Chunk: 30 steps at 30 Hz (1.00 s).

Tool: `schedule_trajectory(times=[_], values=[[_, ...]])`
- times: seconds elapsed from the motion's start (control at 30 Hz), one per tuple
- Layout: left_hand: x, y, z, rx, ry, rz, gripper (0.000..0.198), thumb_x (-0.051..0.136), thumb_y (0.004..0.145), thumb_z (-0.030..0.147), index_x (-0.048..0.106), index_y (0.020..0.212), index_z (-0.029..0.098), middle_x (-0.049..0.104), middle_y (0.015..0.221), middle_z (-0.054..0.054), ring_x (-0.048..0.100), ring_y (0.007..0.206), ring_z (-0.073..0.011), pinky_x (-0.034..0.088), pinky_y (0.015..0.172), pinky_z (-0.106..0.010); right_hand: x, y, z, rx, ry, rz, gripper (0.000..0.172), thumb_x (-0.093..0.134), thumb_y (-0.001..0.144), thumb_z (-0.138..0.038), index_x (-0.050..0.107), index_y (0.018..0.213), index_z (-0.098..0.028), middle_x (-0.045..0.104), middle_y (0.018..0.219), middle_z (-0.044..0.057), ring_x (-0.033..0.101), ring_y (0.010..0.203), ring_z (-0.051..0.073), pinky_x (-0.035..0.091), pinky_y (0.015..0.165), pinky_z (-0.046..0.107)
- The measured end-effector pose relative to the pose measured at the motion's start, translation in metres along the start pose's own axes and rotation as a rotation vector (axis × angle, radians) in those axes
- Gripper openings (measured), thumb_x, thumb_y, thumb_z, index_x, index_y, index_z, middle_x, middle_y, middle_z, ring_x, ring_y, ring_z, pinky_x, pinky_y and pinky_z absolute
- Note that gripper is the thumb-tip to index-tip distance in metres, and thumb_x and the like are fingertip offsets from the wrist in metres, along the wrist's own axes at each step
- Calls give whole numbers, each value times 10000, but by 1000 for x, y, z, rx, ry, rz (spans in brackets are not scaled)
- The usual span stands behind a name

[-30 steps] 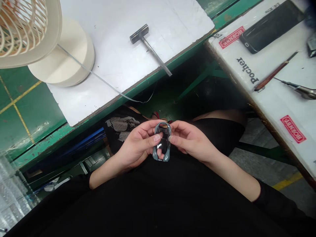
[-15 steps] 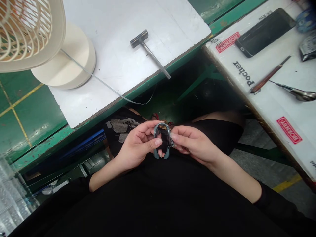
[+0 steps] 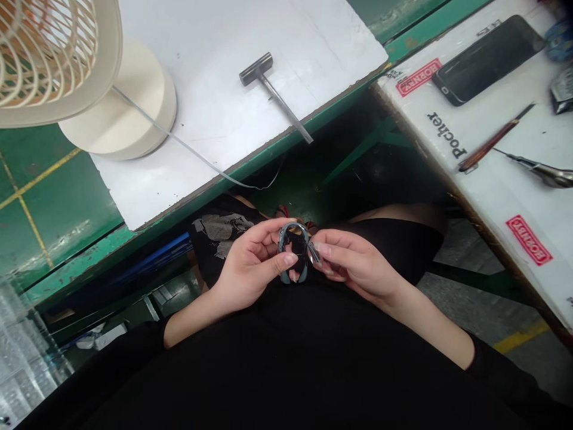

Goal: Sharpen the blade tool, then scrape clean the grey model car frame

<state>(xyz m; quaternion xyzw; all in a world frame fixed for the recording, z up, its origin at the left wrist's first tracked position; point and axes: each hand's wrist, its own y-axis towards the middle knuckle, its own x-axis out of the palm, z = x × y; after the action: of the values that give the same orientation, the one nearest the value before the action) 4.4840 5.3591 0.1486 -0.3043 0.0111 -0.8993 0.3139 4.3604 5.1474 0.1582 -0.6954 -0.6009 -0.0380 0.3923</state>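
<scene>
**What's closest to the camera?**
A black shirt (image 3: 268,364) fills the bottom of the frame. Just above it, left of centre, the left hand (image 3: 250,269) is closed around a small model car body (image 3: 293,254), with the fingers curled over its top and the thumb across its dark middle.

**And the right hand?**
The right hand (image 3: 358,263) is closed to a pinch at the car's right side. Its fingertips (image 3: 320,249) hold a thin sliver (image 3: 313,254) that touches the car body, but it's too small to tell what the sliver is.

**Where's the car, exactly?**
It's low and central, held in the air between both hands, above the shirt.

**What's beyond that?**
At top centre, a white board (image 3: 201,77) lies on a green workbench (image 3: 201,196), with a T-handle tool (image 3: 273,89) on the board. At upper left, there's a cream desk fan (image 3: 54,54) with a cable (image 3: 179,143).

**And the far right?**
A white table (image 3: 470,203) with red stamps (image 3: 529,240) holds a black smartphone (image 3: 487,60), a wood-handled knife (image 3: 492,143) and a metal tool (image 3: 546,174).
</scene>
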Motion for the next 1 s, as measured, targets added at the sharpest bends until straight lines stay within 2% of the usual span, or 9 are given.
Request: schedule_trajectory(times=[0.17,0.4,0.67,1.0], values=[[-1,-1,2,-55,-27,19,507,977,1037,152,865,1514,283,831,1113,-23,862,821,-169,808,740,-312,-2,1,2,2,-3,-6,518,998,993,-622,747,853,-191,553,711,-28,400,611,98,237,522,248],[1,-1,4,-96,-44,71,503,1003,1009,172,862,1485,250,829,1094,-25,849,768,-169,798,708,-316,-1,2,4,-3,-38,5,512,1068,922,-610,770,913,-193,556,697,-50,383,584,84,230,519,246],[1,0,3,-145,-96,87,508,1022,996,202,857,1475,248,819,1078,-18,848,786,-172,804,693,-316,2,3,2,-16,-66,23,539,1092,904,-589,728,852,-195,569,689,-52,397,582,77,246,529,245],[4,1,4,-166,-142,103,496,1033,981,194,865,1447,227,815,1044,-13,832,763,-163,803,665,-314,1,3,4,-12,-64,22,534,1089,906,-595,727,864,-205,563,692,-57,379,580,79,233,518,240]])
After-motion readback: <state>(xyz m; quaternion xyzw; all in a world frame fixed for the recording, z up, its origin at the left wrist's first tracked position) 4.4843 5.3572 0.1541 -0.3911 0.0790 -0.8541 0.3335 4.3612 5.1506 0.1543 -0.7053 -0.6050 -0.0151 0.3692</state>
